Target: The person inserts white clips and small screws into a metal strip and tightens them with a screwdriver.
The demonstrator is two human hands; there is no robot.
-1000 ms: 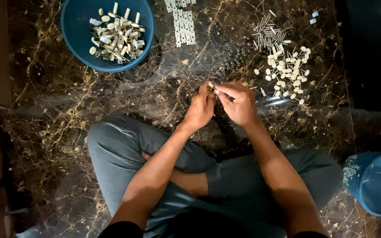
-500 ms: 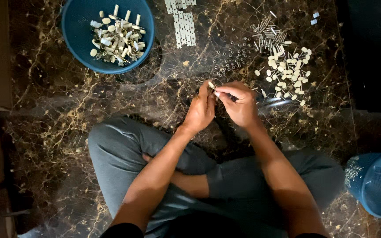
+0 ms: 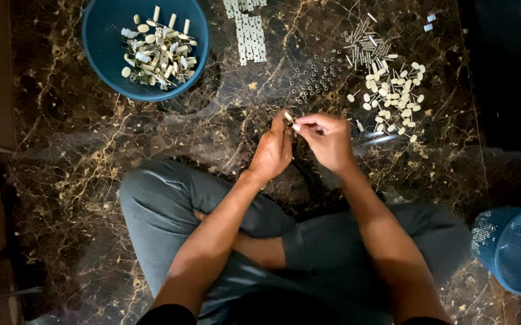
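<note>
Between the fingertips of both hands, just above the crossed legs, a small cream-white plastic piece [image 3: 288, 117] is held. The left hand [image 3: 274, 150] is closed around its lower end, and the right hand [image 3: 328, 139] is pinched shut on something tiny at its top; whether that is a separate pin or part of the same piece cannot be told. The piece is judged to be very light, stiff and smooth, so it is likely to slip or flick away if squeezed off-centre; it is best taken by its sides with the fingertips, near the end being worked.

Beyond the hands and to their right, a loose pile of cream round-headed pieces [image 3: 393, 96] is spread on the dark marble floor [image 3: 80, 156]. Just past that pile a cluster of short metal pins [image 3: 365, 45] is laid, and between the pile and the hands a scatter of tiny metal rings [image 3: 317, 81] is seen. Straight beyond the hands, white perforated strips [image 3: 249, 33] are lined up. Beyond the hands and to their left, a blue bowl [image 3: 107, 72] filled with assembled white parts [image 3: 158, 48] is set. Well to the right of the hands, beside the knee, a blue mesh basket [image 3: 513, 247] is partly in view.
</note>
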